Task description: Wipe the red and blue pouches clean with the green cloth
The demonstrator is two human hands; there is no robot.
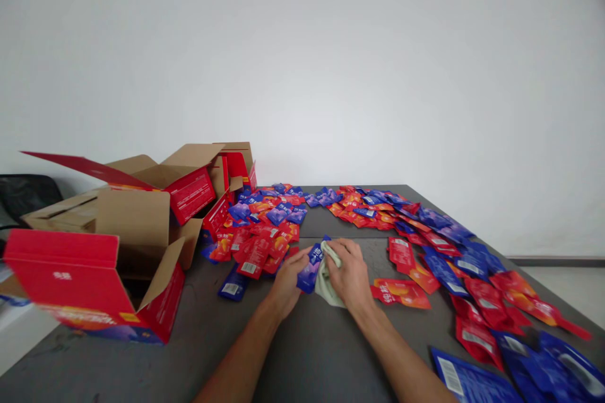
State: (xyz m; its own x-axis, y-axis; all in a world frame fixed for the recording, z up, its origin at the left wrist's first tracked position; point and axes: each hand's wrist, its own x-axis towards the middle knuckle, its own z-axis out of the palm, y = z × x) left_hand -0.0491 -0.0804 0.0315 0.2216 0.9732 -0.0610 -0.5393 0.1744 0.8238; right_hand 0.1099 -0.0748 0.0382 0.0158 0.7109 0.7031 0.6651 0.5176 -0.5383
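Note:
In the middle of the head view, my left hand (287, 283) grips a blue-purple pouch (309, 269) by its left side, above the dark table. My right hand (350, 272) is closed on a pale green cloth (327, 283), which is pressed against the pouch's right edge. Part of the cloth hangs down below the fingers. Close to my right hand lies an orange-red pouch (403, 293). Left of my left hand, a dark blue pouch (233, 283) and a red pouch (256, 256) lie at the edge of a pile.
Open red cardboard boxes (106, 283) stand along the left side, flaps sticking out. Many red and blue pouches (278, 213) are heaped in front of them. More pouches (472, 261) spread down the right side of the grey table (326, 352). A white wall rises behind.

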